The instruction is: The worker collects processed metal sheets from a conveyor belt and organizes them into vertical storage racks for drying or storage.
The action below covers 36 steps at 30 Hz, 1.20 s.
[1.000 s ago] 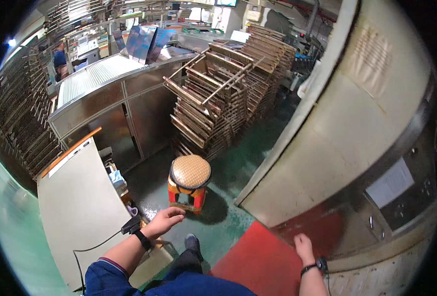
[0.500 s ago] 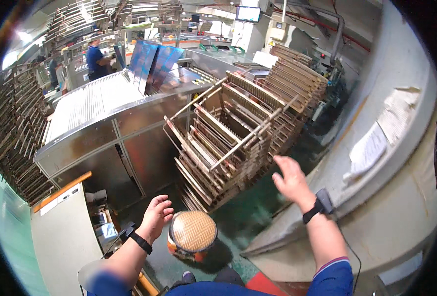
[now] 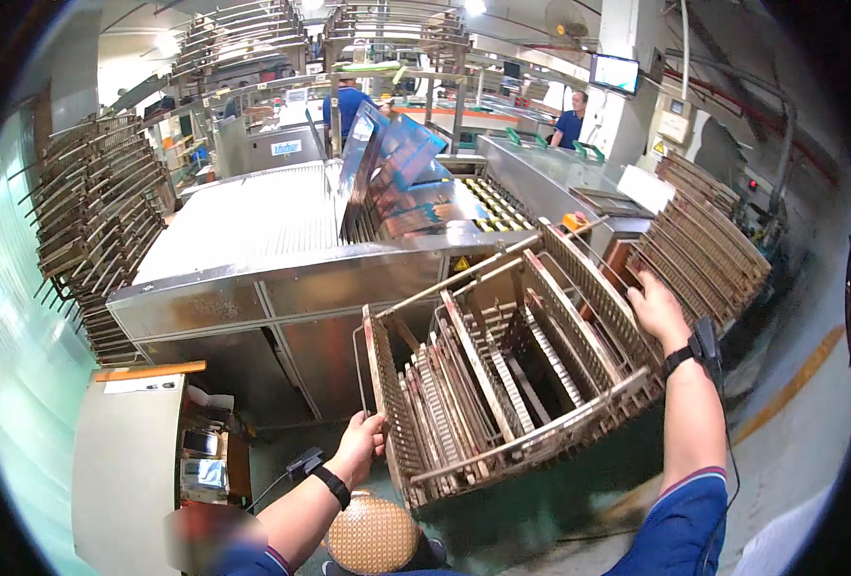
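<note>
Arms outstretched, left hand (image 3: pixel 359 444) and right hand (image 3: pixel 658 309) each closed on opposite ends of slatted metal rack (image 3: pixel 512 370).

The rack (image 3: pixel 512 374) is a long metal cage of tan, worn bars, open on top, with rows of thin slotted dividers running along its inside. It sits tilted, its near end low by the stool and its far end raised toward the right. It leans just in front of the steel machine, among other stacked racks of the same kind. The left hand (image 3: pixel 360 446) grips its near corner post; the right hand (image 3: pixel 658 309) grips the far upper rail.
</note>
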Each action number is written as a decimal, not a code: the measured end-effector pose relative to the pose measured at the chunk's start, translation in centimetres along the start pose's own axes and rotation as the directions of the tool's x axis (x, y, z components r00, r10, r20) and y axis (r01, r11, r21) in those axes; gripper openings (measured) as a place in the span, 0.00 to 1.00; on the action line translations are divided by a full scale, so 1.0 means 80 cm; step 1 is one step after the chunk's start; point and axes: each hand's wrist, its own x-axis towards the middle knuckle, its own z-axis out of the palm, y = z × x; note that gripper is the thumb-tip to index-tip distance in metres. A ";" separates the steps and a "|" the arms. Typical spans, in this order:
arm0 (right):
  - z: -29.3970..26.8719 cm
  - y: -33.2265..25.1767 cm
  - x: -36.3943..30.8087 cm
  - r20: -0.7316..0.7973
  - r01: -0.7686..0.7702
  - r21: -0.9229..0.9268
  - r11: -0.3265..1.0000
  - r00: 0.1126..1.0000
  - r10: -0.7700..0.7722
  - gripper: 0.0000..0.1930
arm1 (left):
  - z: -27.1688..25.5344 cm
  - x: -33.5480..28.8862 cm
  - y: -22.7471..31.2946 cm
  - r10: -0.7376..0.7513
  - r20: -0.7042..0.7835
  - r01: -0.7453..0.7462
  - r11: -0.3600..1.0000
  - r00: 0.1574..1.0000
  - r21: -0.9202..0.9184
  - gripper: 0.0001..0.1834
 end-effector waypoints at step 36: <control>0.144 -0.638 -0.107 0.135 0.142 0.937 0.320 0.698 -0.703 0.10 | -0.454 -0.436 0.091 0.538 -0.773 -0.579 0.766 0.337 0.281 0.14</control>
